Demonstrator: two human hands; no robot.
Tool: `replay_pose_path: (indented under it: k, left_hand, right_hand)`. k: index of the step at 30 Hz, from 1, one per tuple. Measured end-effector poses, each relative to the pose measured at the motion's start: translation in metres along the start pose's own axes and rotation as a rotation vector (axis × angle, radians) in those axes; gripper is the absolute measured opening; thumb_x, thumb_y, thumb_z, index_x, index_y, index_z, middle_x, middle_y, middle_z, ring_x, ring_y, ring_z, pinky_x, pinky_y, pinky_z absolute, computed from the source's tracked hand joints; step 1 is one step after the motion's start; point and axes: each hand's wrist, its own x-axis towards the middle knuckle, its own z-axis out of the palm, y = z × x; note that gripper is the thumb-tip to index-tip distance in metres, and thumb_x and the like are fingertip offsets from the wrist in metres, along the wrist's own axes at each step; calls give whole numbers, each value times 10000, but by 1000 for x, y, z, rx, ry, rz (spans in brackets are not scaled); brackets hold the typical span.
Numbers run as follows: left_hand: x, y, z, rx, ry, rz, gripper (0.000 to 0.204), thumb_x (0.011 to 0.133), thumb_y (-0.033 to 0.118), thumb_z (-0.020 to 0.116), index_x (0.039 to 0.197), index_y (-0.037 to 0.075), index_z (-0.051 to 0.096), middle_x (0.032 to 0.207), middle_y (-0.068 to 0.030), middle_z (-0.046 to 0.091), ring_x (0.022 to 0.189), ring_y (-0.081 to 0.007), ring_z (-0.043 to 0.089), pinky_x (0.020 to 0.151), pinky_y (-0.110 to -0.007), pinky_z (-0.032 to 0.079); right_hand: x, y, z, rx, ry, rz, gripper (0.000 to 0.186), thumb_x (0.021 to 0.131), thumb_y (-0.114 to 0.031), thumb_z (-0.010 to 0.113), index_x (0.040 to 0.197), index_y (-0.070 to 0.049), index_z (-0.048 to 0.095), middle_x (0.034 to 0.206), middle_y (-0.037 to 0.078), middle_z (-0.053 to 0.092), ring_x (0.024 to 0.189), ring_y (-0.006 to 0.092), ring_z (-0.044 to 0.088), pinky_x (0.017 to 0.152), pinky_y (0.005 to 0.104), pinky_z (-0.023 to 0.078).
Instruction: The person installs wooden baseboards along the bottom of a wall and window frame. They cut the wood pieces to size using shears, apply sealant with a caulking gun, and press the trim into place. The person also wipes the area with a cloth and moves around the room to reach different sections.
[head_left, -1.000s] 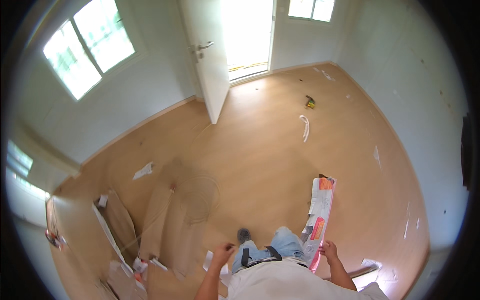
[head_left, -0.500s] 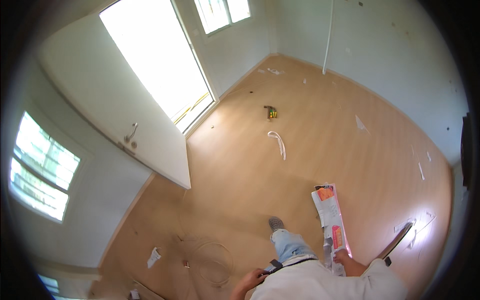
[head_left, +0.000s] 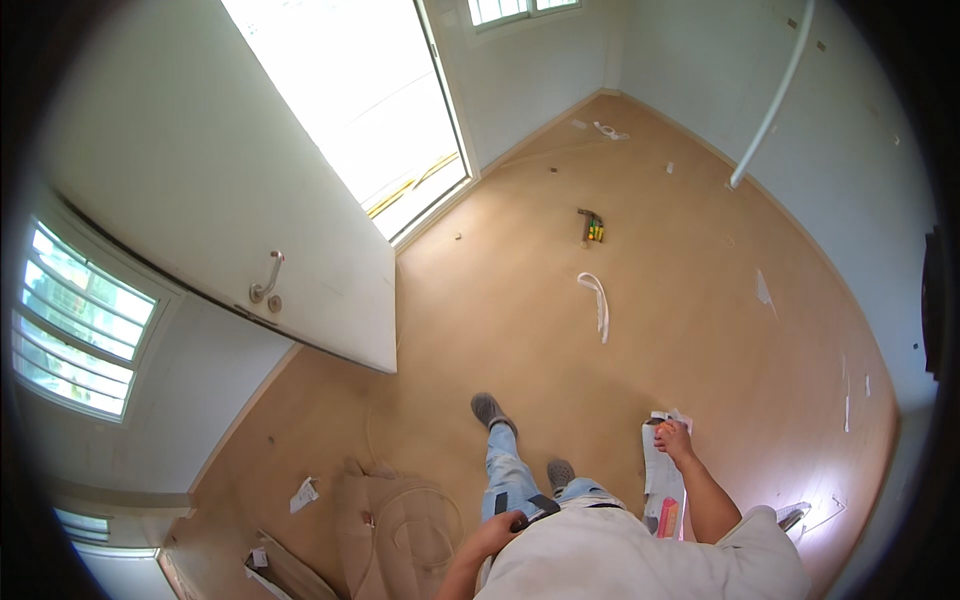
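A long, narrow white package point(head_left: 660, 475) with pink and orange printed patches stands or leans at my right side. My right hand point(head_left: 674, 441) has its fingers closed on the package's far end, over an orange patch. At my waist, my left hand point(head_left: 494, 533) is closed around a dark end of the black strap point(head_left: 541, 508). My shirt hides the lower end of the package.
An open white door point(head_left: 330, 250) stands on the left beside a bright doorway. On the floor ahead lie a hammer point(head_left: 588, 228), a curled white strip point(head_left: 600, 300) and paper scraps. A coiled cable point(head_left: 410, 500) and brown sheets point(head_left: 350, 530) lie at lower left.
My right hand has gone from the package's near part to its far end. I have stepped forward, and both shoes now show. The view has shifted, with the left hand still at my waist.
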Motion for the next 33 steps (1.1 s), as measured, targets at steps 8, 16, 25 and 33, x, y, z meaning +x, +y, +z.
replay_pose_path:
  k: [8,16,25,33]
  left_hand:
    - [97,65,-199,144,75,177,410,862,369,683,1091,34,627,1027,-215,693,989,-392,654,826,-441,511]
    - [158,96,-370,172,-87,212,429,922,435,640,1092,42,636,1040,-205,699,979,-370,667,822,-443,524]
    - [280,124,-494,33,133,168,456,948,429,630,1179,38,597,1108,-231,666,1037,-387,648,883,-443,515]
    - [364,157,-595,-297,323,-17,385,1014,312,439,1267,41,543,1235,-240,606,1134,-367,595,1006,-406,438]
  right_hand:
    - [77,13,27,-133,-11,286,219,938,-199,597,1102,-54,579,792,121,661,582,254,668,500,367,559]
    - [75,-211,183,-14,72,-81,538,954,-93,562,1440,12,357,966,156,679,769,210,704,647,344,594]
    - [190,-483,366,140,-598,-183,519,976,-46,539,1463,-4,367,1097,183,665,934,239,694,839,366,581]
    - [313,-682,496,-428,-1208,-273,581,994,-176,590,1509,-51,352,1192,106,665,1013,168,653,929,316,514]
